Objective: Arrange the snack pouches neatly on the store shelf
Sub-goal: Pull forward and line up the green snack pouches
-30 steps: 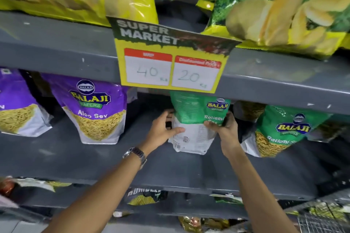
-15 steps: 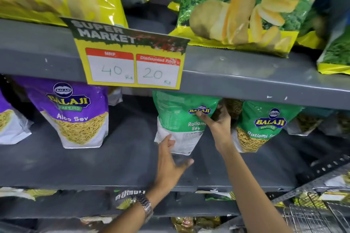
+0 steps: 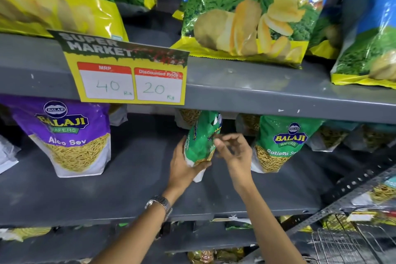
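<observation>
Both forearms reach up and forward. The left hand [image 3: 182,169], a watch on its wrist, wraps its thumb and palm around something. The right hand [image 3: 235,152] hovers beside it, fingers [image 3: 222,141] loosely curled, gripping nothing.

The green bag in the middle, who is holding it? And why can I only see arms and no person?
The camera sits on the person's head and looks forward and down, so you see only their two arms reaching out to a store shelf. The left hand, the one with the wristwatch, grips the green snack pouch from the side and below, and the pouch is turned edge-on to us. The right hand is at its other side with fingers loosely curled; whether it is touching is hard to tell. On the same shelf stand a purple Aloo Sev pouch to the left and another green Ratlami Sev pouch to the right. Above hang a yellow price tag and big chip bags.
</observation>
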A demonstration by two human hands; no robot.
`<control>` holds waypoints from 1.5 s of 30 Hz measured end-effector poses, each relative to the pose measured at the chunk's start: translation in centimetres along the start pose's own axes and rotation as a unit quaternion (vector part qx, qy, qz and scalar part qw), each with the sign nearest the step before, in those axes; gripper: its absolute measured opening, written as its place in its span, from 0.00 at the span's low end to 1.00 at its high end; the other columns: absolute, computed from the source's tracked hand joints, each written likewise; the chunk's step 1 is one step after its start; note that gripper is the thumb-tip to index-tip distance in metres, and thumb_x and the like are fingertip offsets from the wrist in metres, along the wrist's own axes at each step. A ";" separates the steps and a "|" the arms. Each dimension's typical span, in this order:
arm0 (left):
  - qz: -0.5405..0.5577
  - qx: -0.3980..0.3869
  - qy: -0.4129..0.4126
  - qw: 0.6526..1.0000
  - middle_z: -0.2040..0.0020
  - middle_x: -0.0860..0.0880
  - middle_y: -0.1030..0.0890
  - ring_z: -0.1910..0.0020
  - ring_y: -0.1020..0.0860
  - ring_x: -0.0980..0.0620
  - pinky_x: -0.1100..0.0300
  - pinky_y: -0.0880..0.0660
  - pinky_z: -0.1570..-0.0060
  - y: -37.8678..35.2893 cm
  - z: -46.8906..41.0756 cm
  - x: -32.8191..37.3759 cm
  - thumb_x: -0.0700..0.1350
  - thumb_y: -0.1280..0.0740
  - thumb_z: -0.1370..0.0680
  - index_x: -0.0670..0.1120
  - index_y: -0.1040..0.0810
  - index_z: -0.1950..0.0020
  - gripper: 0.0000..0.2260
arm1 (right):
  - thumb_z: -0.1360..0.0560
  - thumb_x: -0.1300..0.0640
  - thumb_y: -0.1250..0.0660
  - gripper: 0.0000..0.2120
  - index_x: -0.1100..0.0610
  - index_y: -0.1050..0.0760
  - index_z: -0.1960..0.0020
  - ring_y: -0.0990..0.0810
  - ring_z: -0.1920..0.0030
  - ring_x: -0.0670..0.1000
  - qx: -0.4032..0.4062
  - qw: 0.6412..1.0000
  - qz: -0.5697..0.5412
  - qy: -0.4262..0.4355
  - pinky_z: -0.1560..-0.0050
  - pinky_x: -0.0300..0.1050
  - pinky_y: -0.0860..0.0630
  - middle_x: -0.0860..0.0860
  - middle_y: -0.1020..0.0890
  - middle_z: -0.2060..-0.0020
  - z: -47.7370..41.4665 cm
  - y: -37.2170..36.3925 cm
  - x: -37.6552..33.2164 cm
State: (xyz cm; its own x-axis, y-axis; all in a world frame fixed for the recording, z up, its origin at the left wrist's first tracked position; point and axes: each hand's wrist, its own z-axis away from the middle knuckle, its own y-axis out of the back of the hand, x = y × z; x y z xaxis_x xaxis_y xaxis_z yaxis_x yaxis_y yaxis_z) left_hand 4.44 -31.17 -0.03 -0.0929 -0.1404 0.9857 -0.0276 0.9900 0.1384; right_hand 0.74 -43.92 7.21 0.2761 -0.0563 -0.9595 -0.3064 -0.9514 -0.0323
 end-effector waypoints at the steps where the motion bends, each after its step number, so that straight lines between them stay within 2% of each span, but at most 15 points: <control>1: -0.001 -0.006 0.002 1.000 0.44 0.58 0.22 0.44 0.23 0.54 0.68 0.27 0.48 0.3 -0.3 -0.1 0.50 0.19 0.44 0.54 0.34 0.38 0.38 | 0.31 0.63 0.27 0.11 0.52 0.25 0.55 0.20 0.51 0.50 0.035 0.999 -0.002 -0.004 0.53 0.42 0.22 0.49 0.18 0.55 -0.8 0.5 0.1; 2: -0.005 -0.015 0.002 1.000 0.47 0.61 0.24 0.46 0.23 0.54 0.75 0.29 0.54 0.7 -0.6 -0.2 0.50 0.19 0.44 0.55 0.35 0.41 0.37 | 0.31 0.64 0.27 0.14 0.54 0.26 0.49 0.22 0.46 0.52 0.059 0.998 0.001 -0.015 0.47 0.40 0.23 0.51 0.20 0.49 -1.7 0.9 0.4; 4: -0.022 -0.041 0.005 0.999 0.50 0.60 0.25 0.49 0.24 0.53 0.76 0.31 0.60 1.3 -1.3 -0.2 0.50 0.19 0.45 0.54 0.38 0.44 0.37 | 0.31 0.65 0.27 0.25 0.59 0.32 0.37 0.28 0.35 0.53 0.058 0.997 0.013 -0.055 0.36 0.43 0.29 0.55 0.25 0.37 -3.4 1.6 1.0; 8: -0.085 -0.088 -0.030 0.992 0.45 0.49 0.28 0.45 0.27 0.53 0.66 0.31 0.49 3.0 -2.7 0.0 0.55 0.21 0.44 0.47 0.30 0.40 0.37 | 0.33 0.62 0.25 0.38 0.58 0.39 0.28 0.30 0.31 0.53 -0.023 0.992 0.037 -0.121 0.29 0.53 0.34 0.56 0.28 0.31 -5.4 2.7 1.8; 11: -0.126 -0.107 -0.040 0.985 0.42 0.45 0.30 0.40 0.30 0.49 0.58 0.33 0.38 4.4 -3.7 0.3 0.51 0.20 0.40 0.45 0.28 0.37 0.34 | 0.33 0.61 0.25 0.30 0.59 0.32 0.33 0.22 0.39 0.51 -0.077 0.987 0.037 -0.135 0.40 0.42 0.25 0.56 0.21 0.38 -5.4 3.2 2.1; 14: -0.105 -0.103 -0.029 0.989 0.40 0.49 0.24 0.42 0.26 0.54 0.60 0.29 0.44 4.9 -4.0 0.3 0.47 0.21 0.39 0.45 0.31 0.35 0.36 | 0.33 0.61 0.24 0.24 0.63 0.28 0.39 0.20 0.46 0.55 -0.051 0.989 0.049 -0.129 0.55 0.31 0.22 0.59 0.18 0.45 -5.1 3.1 2.6; 18: -0.040 -0.071 -0.022 0.996 0.45 0.53 0.22 0.48 0.24 0.61 0.78 0.29 0.56 4.8 -3.2 -0.2 0.44 0.22 0.36 0.46 0.33 0.37 0.31 | 0.35 0.57 0.23 0.25 0.60 0.28 0.41 0.19 0.49 0.50 -0.012 0.991 0.055 -0.119 0.57 0.32 0.22 0.57 0.18 0.47 -4.8 2.4 3.4; 22: 0.001 -0.054 -0.035 0.998 0.46 0.52 0.21 0.49 0.22 0.65 0.76 0.27 0.55 4.3 -2.7 -1.0 0.40 0.25 0.33 0.44 0.33 0.38 0.27 | 0.36 0.55 0.23 0.28 0.59 0.29 0.40 0.17 0.53 0.42 -0.007 0.994 0.016 -0.113 0.57 0.32 0.23 0.52 0.17 0.48 -4.4 1.8 3.8; 31: 0.047 -0.023 -0.059 0.997 0.42 0.58 0.23 0.46 0.25 0.71 0.78 0.29 0.53 3.3 -1.7 -2.2 0.40 0.30 0.27 0.48 0.33 0.33 0.24 | 0.35 0.57 0.22 0.27 0.60 0.29 0.41 0.19 0.47 0.52 0.003 0.993 0.025 -0.116 0.54 0.36 0.22 0.55 0.18 0.47 -4.3 1.7 4.0; 33: 0.066 0.031 -0.077 0.994 0.38 0.59 0.27 0.43 0.27 0.73 0.79 0.31 0.50 2.5 -0.5 -1.8 0.38 0.31 0.27 0.47 0.36 0.31 0.27 | 0.34 0.59 0.23 0.25 0.59 0.29 0.42 0.18 0.49 0.48 -0.002 0.995 0.007 -0.104 0.56 0.34 0.22 0.52 0.18 0.49 -3.7 1.9 3.6; 35: 0.075 0.132 -0.100 0.983 0.36 0.51 0.30 0.40 0.28 0.67 0.75 0.31 0.44 1.1 1.7 -2.0 0.36 0.31 0.27 0.46 0.36 0.32 0.26 | 0.33 0.62 0.24 0.20 0.57 0.27 0.44 0.18 0.52 0.43 0.043 0.997 -0.010 -0.064 0.55 0.32 0.23 0.51 0.18 0.51 -2.7 2.6 3.6; 37: 0.072 0.170 -0.132 0.974 0.40 0.49 0.29 0.42 0.26 0.55 0.67 0.29 0.42 -1.2 4.6 -2.3 0.37 0.32 0.28 0.51 0.33 0.37 0.22 | 0.31 0.62 0.26 0.13 0.52 0.24 0.50 0.19 0.55 0.42 0.182 0.983 -0.008 0.009 0.55 0.33 0.24 0.50 0.18 0.54 -1.6 4.5 3.6; 41: 0.092 0.000 -0.140 0.986 0.40 0.60 0.25 0.41 0.26 0.56 0.63 0.28 0.42 -7.6 7.2 -0.5 0.46 0.35 0.27 0.59 0.31 0.41 0.17 | 0.26 0.64 0.34 0.08 0.51 0.28 0.53 0.27 0.62 0.37 0.463 0.882 0.002 0.086 0.58 0.30 0.30 0.48 0.24 0.59 -1.9 11.0 2.9; 43: 0.087 -0.115 -0.064 0.988 0.34 0.58 0.29 0.34 0.30 0.59 0.61 0.32 0.36 -11.0 5.8 1.2 0.52 0.35 0.26 0.60 0.35 0.37 0.19 | 0.24 0.62 0.36 0.07 0.55 0.31 0.48 0.26 0.58 0.40 0.488 0.871 0.015 0.052 0.54 0.30 0.31 0.52 0.25 0.54 -3.2 14.2 2.6; 45: 0.086 -0.184 0.033 0.979 0.26 0.52 0.39 0.28 0.39 0.57 0.56 0.40 0.29 -13.7 3.4 3.0 0.60 0.39 0.26 0.55 0.43 0.28 0.29 | 0.23 0.60 0.38 0.12 0.55 0.32 0.40 0.26 0.50 0.46 0.422 0.906 -0.008 -0.025 0.45 0.37 0.31 0.55 0.26 0.47 -4.9 17.1 2.7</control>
State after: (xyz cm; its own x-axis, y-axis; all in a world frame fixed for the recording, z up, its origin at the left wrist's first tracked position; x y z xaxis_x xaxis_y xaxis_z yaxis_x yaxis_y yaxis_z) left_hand 1.21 -45.18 0.67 0.0005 0.0177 0.9998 0.3446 0.9386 -0.0168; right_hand 0.66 -61.83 5.42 0.2516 -0.0097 -0.9678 -0.8963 -0.3797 -0.2292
